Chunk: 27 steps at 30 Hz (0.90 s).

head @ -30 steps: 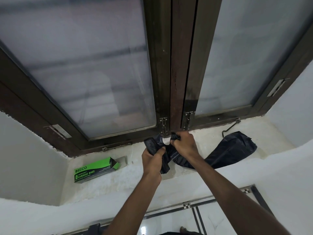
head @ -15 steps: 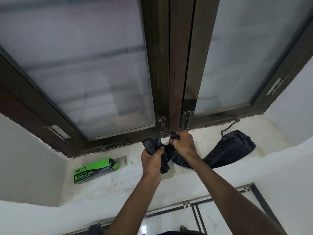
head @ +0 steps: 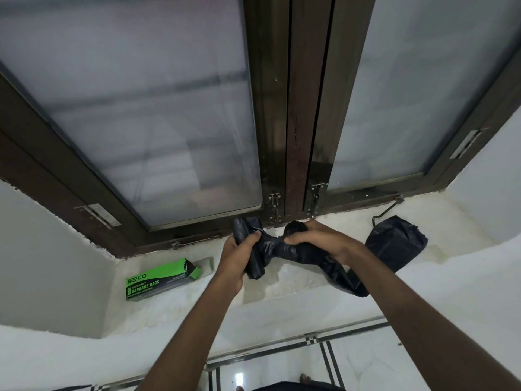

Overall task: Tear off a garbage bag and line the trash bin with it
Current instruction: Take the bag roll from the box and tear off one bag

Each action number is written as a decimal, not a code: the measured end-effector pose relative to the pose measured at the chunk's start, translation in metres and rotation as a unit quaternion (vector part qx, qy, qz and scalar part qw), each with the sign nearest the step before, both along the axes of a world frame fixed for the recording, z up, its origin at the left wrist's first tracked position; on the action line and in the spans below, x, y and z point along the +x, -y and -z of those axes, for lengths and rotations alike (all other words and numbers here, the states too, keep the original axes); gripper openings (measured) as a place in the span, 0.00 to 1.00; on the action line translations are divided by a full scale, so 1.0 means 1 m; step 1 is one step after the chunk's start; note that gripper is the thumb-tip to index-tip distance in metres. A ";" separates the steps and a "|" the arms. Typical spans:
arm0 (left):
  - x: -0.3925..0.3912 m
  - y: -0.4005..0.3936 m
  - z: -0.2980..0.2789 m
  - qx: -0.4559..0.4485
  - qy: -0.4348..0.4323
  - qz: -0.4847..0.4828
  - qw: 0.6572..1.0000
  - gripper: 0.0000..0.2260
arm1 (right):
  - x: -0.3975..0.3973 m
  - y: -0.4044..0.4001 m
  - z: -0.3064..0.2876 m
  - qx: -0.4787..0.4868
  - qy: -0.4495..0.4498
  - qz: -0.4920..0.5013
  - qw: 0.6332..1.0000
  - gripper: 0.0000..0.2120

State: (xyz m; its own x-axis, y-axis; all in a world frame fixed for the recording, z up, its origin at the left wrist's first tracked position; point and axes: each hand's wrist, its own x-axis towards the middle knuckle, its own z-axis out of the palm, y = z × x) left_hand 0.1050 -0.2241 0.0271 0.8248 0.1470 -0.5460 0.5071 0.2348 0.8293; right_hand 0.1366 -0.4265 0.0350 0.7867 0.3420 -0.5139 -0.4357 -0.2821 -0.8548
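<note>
A strip of black garbage bags [head: 275,246] stretches between my two hands above the white window sill [head: 282,280]. My left hand [head: 239,255] grips the bunched left end, and a short piece hangs below my fist. My right hand [head: 318,238] grips the strip a little to the right, thumb underneath. The rest of the black plastic runs under my right forearm to a crumpled heap [head: 394,241] on the sill at the right. No trash bin is in view.
A green and black garbage bag box [head: 160,279] lies open on the sill at the left. Brown window frames [head: 293,108] with frosted panes rise behind the hands. A metal window stay [head: 386,211] lies near the heap. Tiled floor [head: 366,362] shows below.
My hands have moved apart, the right one going rightward, so the black plastic between them is now pulled into a thin, taut twist. The box and the heap have not moved.
</note>
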 end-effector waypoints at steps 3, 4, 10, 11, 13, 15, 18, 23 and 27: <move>0.000 0.000 0.000 0.031 0.008 0.033 0.999 0.10 | 0.002 -0.002 0.002 -0.027 0.036 -0.021 0.999 0.09; -0.001 0.000 0.001 0.034 0.010 0.045 0.998 0.12 | 0.002 -0.003 0.000 -0.029 0.049 -0.023 0.998 0.08; -0.004 -0.008 0.006 0.036 0.030 0.151 0.987 0.24 | 0.002 -0.003 0.000 -0.042 0.104 -0.045 0.993 0.06; -0.004 -0.009 0.007 0.034 0.031 0.168 0.985 0.26 | 0.002 -0.002 0.001 -0.042 0.107 -0.049 0.992 0.05; -0.004 -0.010 0.008 0.034 0.039 0.187 0.981 0.28 | 0.002 -0.003 0.002 -0.042 0.103 -0.058 0.992 0.05; -0.004 -0.011 0.009 0.054 0.045 0.187 0.980 0.28 | 0.000 -0.005 0.001 -0.043 0.087 -0.072 0.993 0.04; -0.003 -0.010 0.011 0.114 0.051 0.190 0.974 0.26 | -0.002 -0.006 0.000 -0.041 0.079 -0.093 0.992 0.05; -0.003 -0.010 0.010 0.164 0.080 0.193 0.964 0.24 | 0.000 -0.004 0.002 -0.043 0.105 -0.100 0.989 0.07; -0.005 -0.011 0.010 0.142 0.095 0.182 0.968 0.21 | -0.001 -0.004 -0.001 -0.030 0.089 -0.114 0.989 0.06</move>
State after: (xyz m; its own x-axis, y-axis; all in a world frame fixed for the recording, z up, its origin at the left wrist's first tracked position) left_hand 0.0996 -0.2129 0.0173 0.9318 -0.0498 -0.3596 0.3456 -0.1815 0.9206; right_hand 0.1359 -0.4224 0.0360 0.7722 0.4940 -0.3997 -0.1994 -0.4089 -0.8905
